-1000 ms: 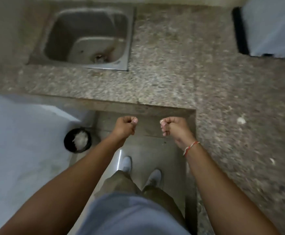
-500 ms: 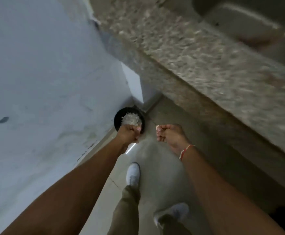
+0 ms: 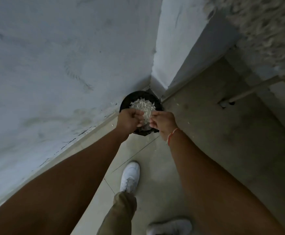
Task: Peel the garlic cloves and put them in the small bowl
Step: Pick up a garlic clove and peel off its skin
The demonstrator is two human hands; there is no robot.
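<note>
A round black bin (image 3: 138,95) stands on the floor in the corner of the wall, heaped with pale garlic skins (image 3: 142,106). Both my hands hover over its near rim, close together, fingers curled. My left hand (image 3: 127,120) is fisted, with pale scraps showing at its fingertips. My right hand (image 3: 163,122), a red thread at its wrist, pinches a strip of white skin that hangs between the two hands. No garlic cloves and no small bowl are in sight.
A pale wall (image 3: 53,65) fills the left. The speckled granite counter edge (image 3: 265,31) juts out at the top right, with a pipe (image 3: 250,92) below it. My white shoes (image 3: 130,177) stand on the tiled floor behind the bin.
I have turned left from the counter and sink toward the corner bin. Both fists, held in front of me before, are now lowered right over the bin's skins.
</note>
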